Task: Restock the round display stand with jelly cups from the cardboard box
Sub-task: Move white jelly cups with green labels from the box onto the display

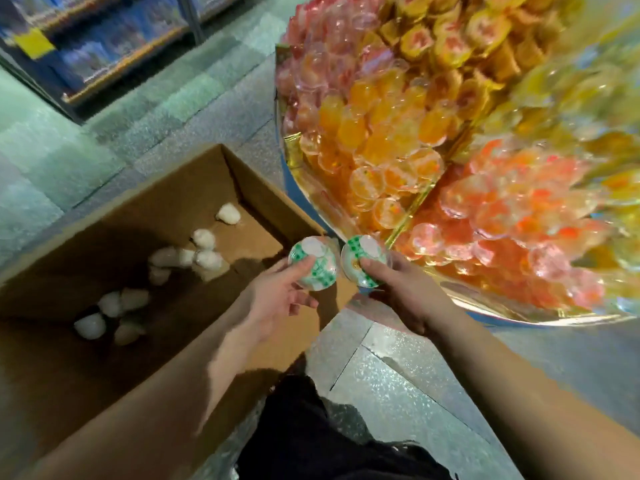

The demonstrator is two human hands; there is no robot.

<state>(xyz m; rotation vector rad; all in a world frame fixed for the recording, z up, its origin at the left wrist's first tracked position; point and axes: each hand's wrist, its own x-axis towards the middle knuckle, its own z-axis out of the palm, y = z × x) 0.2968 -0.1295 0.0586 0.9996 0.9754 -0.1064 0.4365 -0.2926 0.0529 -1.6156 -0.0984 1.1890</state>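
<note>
Two green-lidded jelly cups are in hand: the left hand [277,299] pinches one jelly cup [313,263] over the cardboard box's [121,393] right edge, the right hand [401,292] another cup [365,259] just beside it. The round display stand [467,299] lies directly ahead and to the right, nearer the right hand, so that cup probably goes first.

The floor [398,368] is speckled grey-green tile with dark joints. An open cardboard box [263,188] rests directly on it at the left. The round display stand [467,299] stands on the floor just beside the box's right corner. A shelving unit [114,64] stands at the far left.
</note>
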